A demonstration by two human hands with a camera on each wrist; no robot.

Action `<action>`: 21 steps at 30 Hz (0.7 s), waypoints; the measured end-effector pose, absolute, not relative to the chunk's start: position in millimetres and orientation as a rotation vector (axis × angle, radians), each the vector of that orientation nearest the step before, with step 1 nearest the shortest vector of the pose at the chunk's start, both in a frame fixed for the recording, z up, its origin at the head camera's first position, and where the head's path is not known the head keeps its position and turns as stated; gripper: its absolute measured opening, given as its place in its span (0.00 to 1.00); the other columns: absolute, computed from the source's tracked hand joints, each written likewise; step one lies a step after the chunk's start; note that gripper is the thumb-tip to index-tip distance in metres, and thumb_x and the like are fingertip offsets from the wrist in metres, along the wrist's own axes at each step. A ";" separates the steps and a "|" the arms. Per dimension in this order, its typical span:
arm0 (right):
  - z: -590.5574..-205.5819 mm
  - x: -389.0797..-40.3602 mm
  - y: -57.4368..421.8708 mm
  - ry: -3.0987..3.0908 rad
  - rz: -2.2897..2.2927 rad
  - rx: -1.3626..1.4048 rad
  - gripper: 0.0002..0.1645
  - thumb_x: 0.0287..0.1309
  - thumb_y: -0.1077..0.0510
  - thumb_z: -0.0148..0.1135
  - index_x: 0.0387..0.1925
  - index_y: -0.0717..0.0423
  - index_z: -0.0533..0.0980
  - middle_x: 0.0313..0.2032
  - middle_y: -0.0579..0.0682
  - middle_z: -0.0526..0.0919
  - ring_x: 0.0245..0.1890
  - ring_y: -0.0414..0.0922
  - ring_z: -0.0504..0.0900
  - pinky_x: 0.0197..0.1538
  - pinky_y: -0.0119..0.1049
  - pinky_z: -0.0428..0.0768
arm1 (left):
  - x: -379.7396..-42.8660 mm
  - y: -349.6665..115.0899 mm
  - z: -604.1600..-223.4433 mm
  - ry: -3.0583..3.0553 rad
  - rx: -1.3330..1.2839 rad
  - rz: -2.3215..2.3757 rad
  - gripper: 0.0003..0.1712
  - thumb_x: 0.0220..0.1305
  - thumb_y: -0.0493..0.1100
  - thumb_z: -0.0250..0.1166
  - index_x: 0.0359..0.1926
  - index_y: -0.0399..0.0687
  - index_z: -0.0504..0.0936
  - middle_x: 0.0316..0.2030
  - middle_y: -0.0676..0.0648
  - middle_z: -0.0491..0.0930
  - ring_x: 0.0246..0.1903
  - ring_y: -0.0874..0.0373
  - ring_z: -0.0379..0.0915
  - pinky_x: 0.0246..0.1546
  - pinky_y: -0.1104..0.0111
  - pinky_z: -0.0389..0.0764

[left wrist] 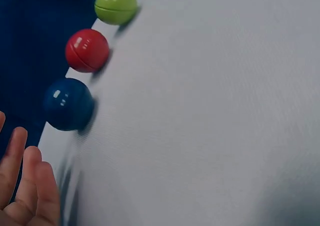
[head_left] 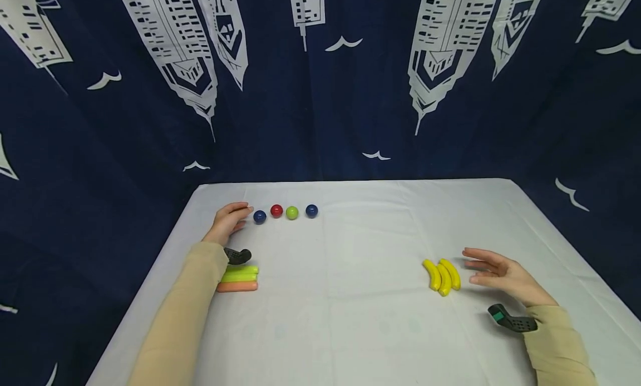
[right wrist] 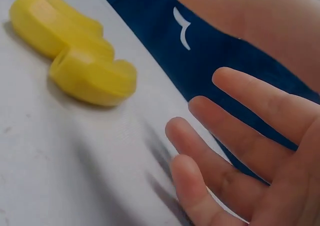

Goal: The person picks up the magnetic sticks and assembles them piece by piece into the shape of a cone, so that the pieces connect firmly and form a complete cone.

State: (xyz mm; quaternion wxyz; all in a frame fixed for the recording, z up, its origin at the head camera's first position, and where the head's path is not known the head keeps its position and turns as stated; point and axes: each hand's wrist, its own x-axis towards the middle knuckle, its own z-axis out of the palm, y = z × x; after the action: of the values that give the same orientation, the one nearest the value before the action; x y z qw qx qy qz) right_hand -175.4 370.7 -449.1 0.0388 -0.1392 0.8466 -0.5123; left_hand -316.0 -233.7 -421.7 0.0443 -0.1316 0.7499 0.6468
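My left hand [head_left: 228, 223] is at the left end of a row of small balls, its fingers fairly straight and holding nothing. Nearest its fingertips lies a dark blue ball [head_left: 259, 217]. Beyond that come a red ball [head_left: 276, 211], a green ball [head_left: 292, 212] and a second blue ball [head_left: 311, 211]. The left wrist view shows the fingers [left wrist: 46, 188] a little apart from the near blue ball [left wrist: 69, 104]. Over on the right, my right hand [head_left: 506, 275] is spread beside three yellow toy bananas [head_left: 444, 277], without touching them. Its fingers [right wrist: 235, 136] are empty.
Green and orange sticks [head_left: 237, 286] lie side by side near my left forearm, which partly hides them. A white cloth [head_left: 360, 330] covers the table. Behind its far edge hangs a dark blue curtain [head_left: 310, 124] with white building prints. Each wrist wears a black camera mount [head_left: 513, 319].
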 end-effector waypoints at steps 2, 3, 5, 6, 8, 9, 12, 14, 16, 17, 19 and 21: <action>-452.4 -176.7 370.9 2.563 -1.577 -0.434 0.36 0.56 0.64 0.64 0.64 0.68 0.61 0.55 0.30 0.71 0.50 0.29 0.75 0.45 0.26 0.77 | -318.5 -231.8 -425.5 2.319 -0.402 1.930 0.31 0.62 0.46 0.64 0.65 0.44 0.67 0.62 0.44 0.66 0.56 0.52 0.64 0.58 0.62 0.67; -453.8 -177.8 370.8 2.542 -1.591 -0.446 0.37 0.55 0.64 0.64 0.64 0.69 0.61 0.55 0.30 0.71 0.50 0.28 0.74 0.45 0.26 0.77 | -319.4 -231.4 -427.4 2.334 -0.392 1.907 0.32 0.62 0.46 0.64 0.65 0.44 0.67 0.62 0.44 0.66 0.56 0.53 0.64 0.57 0.62 0.67; -456.6 -180.0 370.7 2.498 -1.618 -0.458 0.37 0.55 0.65 0.64 0.64 0.70 0.60 0.55 0.31 0.71 0.50 0.29 0.75 0.46 0.28 0.77 | -320.6 -230.9 -430.4 2.347 -0.380 1.873 0.32 0.61 0.46 0.64 0.64 0.44 0.67 0.62 0.45 0.65 0.56 0.53 0.64 0.57 0.63 0.67; -457.6 -181.0 370.6 2.478 -1.632 -0.464 0.37 0.55 0.66 0.64 0.64 0.70 0.60 0.56 0.32 0.71 0.51 0.30 0.75 0.46 0.28 0.77 | -321.4 -230.9 -432.2 2.358 -0.367 1.856 0.32 0.61 0.46 0.65 0.65 0.44 0.67 0.62 0.44 0.65 0.55 0.53 0.64 0.57 0.63 0.67; -459.3 -183.6 370.0 2.451 -1.639 -0.470 0.38 0.54 0.66 0.64 0.64 0.71 0.59 0.57 0.36 0.72 0.51 0.30 0.75 0.47 0.28 0.77 | -322.6 -231.8 -436.0 2.376 -0.350 1.827 0.32 0.61 0.46 0.65 0.64 0.44 0.67 0.62 0.44 0.66 0.55 0.54 0.65 0.56 0.63 0.68; -460.1 -184.6 369.9 2.433 -1.644 -0.470 0.38 0.54 0.66 0.65 0.64 0.71 0.59 0.57 0.39 0.72 0.52 0.31 0.74 0.48 0.28 0.76 | -323.4 -232.2 -437.8 2.382 -0.339 1.815 0.32 0.61 0.46 0.65 0.64 0.44 0.67 0.62 0.44 0.66 0.55 0.54 0.65 0.56 0.64 0.68; -462.4 -186.9 370.6 2.380 -1.616 -0.481 0.40 0.53 0.66 0.65 0.65 0.71 0.57 0.59 0.44 0.71 0.53 0.30 0.73 0.51 0.25 0.74 | -325.0 -232.0 -441.4 2.413 -0.295 1.774 0.32 0.61 0.45 0.65 0.64 0.43 0.67 0.61 0.42 0.67 0.54 0.54 0.65 0.53 0.65 0.69; -464.0 -188.3 371.7 2.344 -1.601 -0.484 0.42 0.52 0.67 0.65 0.65 0.71 0.56 0.60 0.43 0.69 0.54 0.29 0.72 0.52 0.24 0.73 | -325.7 -231.3 -442.9 2.432 -0.276 1.750 0.31 0.61 0.45 0.65 0.63 0.43 0.68 0.60 0.42 0.68 0.53 0.53 0.65 0.51 0.65 0.68; -465.2 -189.8 372.5 2.319 -1.581 -0.500 0.43 0.52 0.67 0.65 0.66 0.72 0.55 0.60 0.39 0.68 0.54 0.29 0.71 0.52 0.23 0.72 | -326.1 -230.4 -444.1 2.454 -0.260 1.725 0.30 0.61 0.45 0.65 0.63 0.43 0.69 0.60 0.41 0.69 0.53 0.53 0.65 0.50 0.66 0.68; -465.5 -190.6 372.4 2.314 -1.578 -0.510 0.44 0.51 0.67 0.66 0.66 0.72 0.55 0.60 0.38 0.68 0.54 0.29 0.71 0.52 0.24 0.72 | -326.4 -230.1 -444.7 2.463 -0.257 1.716 0.30 0.61 0.45 0.65 0.63 0.43 0.69 0.60 0.41 0.69 0.53 0.53 0.65 0.49 0.66 0.68; -466.0 -192.8 371.6 2.317 -1.572 -0.519 0.44 0.50 0.66 0.67 0.66 0.71 0.56 0.59 0.36 0.68 0.54 0.29 0.71 0.52 0.24 0.72 | -327.0 -230.0 -446.0 2.476 -0.252 1.703 0.30 0.61 0.44 0.65 0.63 0.43 0.69 0.59 0.41 0.70 0.54 0.52 0.65 0.49 0.66 0.68; -466.3 -195.1 370.2 2.320 -1.560 -0.552 0.45 0.50 0.65 0.68 0.66 0.71 0.56 0.60 0.39 0.68 0.54 0.29 0.71 0.53 0.24 0.72 | -327.3 -230.3 -447.2 2.492 -0.247 1.692 0.30 0.61 0.44 0.65 0.63 0.42 0.69 0.60 0.40 0.70 0.54 0.52 0.65 0.48 0.66 0.68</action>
State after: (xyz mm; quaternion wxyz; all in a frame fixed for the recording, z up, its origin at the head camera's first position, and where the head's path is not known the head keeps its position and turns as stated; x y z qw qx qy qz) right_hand -195.1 370.2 -466.3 0.1456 -0.1916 0.8055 -0.5415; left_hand -327.3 -230.3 -447.2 0.0595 -0.0815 0.8231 0.5589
